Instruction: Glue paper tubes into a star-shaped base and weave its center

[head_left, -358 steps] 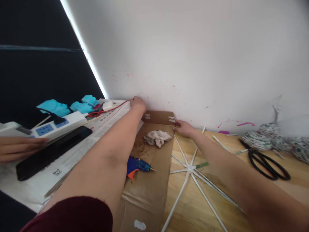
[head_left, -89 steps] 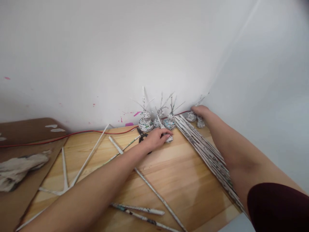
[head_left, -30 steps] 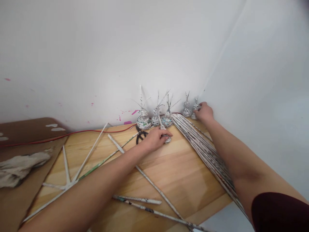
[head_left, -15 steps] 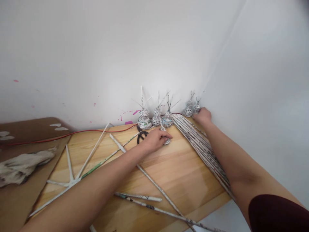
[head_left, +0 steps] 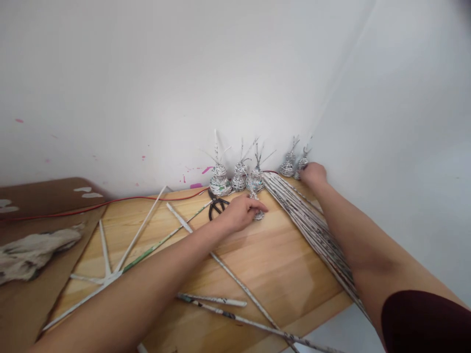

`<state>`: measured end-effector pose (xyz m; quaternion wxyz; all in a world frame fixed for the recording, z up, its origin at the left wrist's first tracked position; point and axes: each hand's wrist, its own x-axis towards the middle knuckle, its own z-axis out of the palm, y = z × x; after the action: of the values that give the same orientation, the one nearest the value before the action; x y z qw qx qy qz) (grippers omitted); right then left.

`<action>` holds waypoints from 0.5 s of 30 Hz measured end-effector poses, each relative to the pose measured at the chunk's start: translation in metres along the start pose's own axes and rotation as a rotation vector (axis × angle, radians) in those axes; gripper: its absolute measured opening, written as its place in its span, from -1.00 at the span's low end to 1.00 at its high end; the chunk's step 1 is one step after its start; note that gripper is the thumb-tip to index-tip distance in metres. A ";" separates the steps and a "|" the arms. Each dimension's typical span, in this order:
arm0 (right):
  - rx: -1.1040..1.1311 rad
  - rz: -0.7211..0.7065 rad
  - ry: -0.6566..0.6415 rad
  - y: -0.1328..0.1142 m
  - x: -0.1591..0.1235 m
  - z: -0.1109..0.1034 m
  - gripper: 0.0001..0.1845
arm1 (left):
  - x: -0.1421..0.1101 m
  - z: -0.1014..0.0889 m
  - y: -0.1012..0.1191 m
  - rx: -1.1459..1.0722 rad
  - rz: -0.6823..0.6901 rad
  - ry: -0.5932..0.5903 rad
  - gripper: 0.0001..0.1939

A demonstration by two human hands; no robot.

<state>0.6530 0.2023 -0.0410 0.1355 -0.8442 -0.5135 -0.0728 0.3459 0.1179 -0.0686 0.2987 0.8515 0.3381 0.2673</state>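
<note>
My left hand [head_left: 245, 212] is closed around a small woven paper gourd [head_left: 259, 214] on the wooden table. At the back corner, my right hand [head_left: 312, 175] grips another small woven gourd [head_left: 302, 164] with twisted stems on top. Beside that one stands a slightly bigger gourd [head_left: 287, 168]. Behind my left hand, three more stand against the wall: a large one [head_left: 220, 184], a middle one [head_left: 239, 181] and a right one [head_left: 255, 182], all with paper ends sticking up. Black-handled scissors [head_left: 217, 208] lie left of my left hand, partly hidden by it.
A bundle of rolled paper sticks [head_left: 305, 223] runs along the table's right side under my right arm. Loose paper sticks [head_left: 239, 283] cross the table [head_left: 272, 264]. On the left are cardboard [head_left: 33, 314], a stained cloth [head_left: 37, 252] and a red cable [head_left: 147, 198] along the wall.
My left hand and its gourd have shifted slightly right. The gourd at my right hand now leans to the right, and that hand has moved a little right.
</note>
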 end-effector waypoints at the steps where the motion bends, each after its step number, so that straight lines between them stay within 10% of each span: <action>1: 0.002 0.018 0.007 0.000 -0.001 0.001 -0.66 | -0.001 0.001 -0.001 -0.001 -0.009 -0.001 -0.68; 15: 0.008 0.028 -0.097 -0.018 -0.006 0.011 -0.45 | -0.004 0.004 0.002 -0.028 -0.076 -0.007 -0.69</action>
<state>0.6338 0.2081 -0.0504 0.1151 -0.8532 -0.5080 -0.0278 0.3466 0.1131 -0.0708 0.3217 0.8347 0.3654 0.2574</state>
